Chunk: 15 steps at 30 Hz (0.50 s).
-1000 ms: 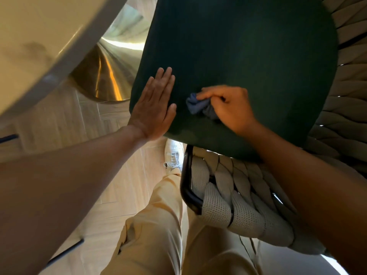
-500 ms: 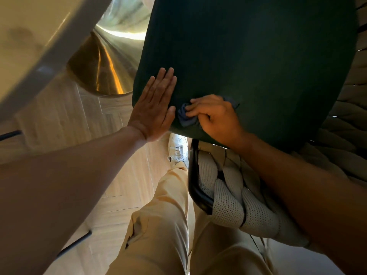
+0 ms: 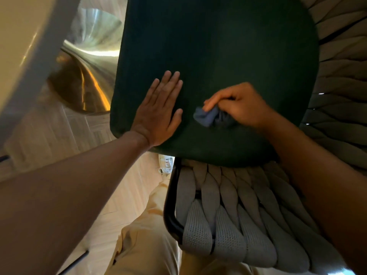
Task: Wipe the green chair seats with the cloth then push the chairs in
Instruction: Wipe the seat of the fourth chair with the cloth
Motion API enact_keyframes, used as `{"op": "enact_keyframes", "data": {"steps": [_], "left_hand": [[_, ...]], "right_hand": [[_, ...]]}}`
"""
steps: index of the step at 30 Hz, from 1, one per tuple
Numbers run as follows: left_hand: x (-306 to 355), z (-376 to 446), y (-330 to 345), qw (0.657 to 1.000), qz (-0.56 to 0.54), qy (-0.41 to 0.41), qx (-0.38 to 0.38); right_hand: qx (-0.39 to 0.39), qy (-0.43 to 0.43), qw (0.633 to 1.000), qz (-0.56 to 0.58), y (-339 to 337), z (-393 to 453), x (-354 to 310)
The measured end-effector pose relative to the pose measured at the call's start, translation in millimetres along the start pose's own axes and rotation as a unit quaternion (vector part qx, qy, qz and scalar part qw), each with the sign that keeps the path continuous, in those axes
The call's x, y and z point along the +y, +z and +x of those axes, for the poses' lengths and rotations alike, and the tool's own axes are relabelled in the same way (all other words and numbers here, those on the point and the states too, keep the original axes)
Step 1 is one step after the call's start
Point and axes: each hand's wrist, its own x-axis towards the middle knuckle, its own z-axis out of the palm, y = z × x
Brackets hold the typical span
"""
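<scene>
The right hand [image 3: 241, 105] has slid the cloth [image 3: 211, 117] away from the seat's [image 3: 228, 46] near edge, further from the left hand [image 3: 158, 110]. Its fingers pinch the bunched blue cloth against the dark green seat. The left hand's fingers lie straight, together, flat on the seat.

Pale herringbone wood floor [image 3: 127, 195] glows warm below; a brassy cone-shaped table base [image 3: 87, 92] catches a bright streak of light, under the cream worktop [image 3: 17, 36] at upper left.
</scene>
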Motion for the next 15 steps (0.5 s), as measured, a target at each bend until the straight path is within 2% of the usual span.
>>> {"op": "enact_keyframes", "data": {"steps": [1, 3, 5, 8, 11, 15], "left_hand": [[5, 13, 2, 1.0, 0.001, 0.022, -0.011], [14, 33, 8, 0.997, 0.016, 0.067, -0.041], [17, 42, 15, 0.993, 0.051, 0.09, -0.064], [17, 42, 22, 0.989, 0.095, 0.09, -0.069], [16, 42, 22, 0.99, 0.093, 0.089, -0.065], [16, 43, 20, 0.99, 0.083, 0.092, -0.064]], "right_hand": [[0.103, -0.009, 0.995, -0.001, -5, 5, 6], [0.276, -0.026, 0.96, -0.051, -15, 17, 21], [0.354, -0.014, 0.929, -0.104, -18, 27, 37], [0.366, 0.003, 0.917, -0.155, -1, 30, 47], [0.348, -0.051, 0.908, -0.228, 24, 18, 57], [0.328, -0.101, 0.905, -0.25, 48, -2, 68]]}}
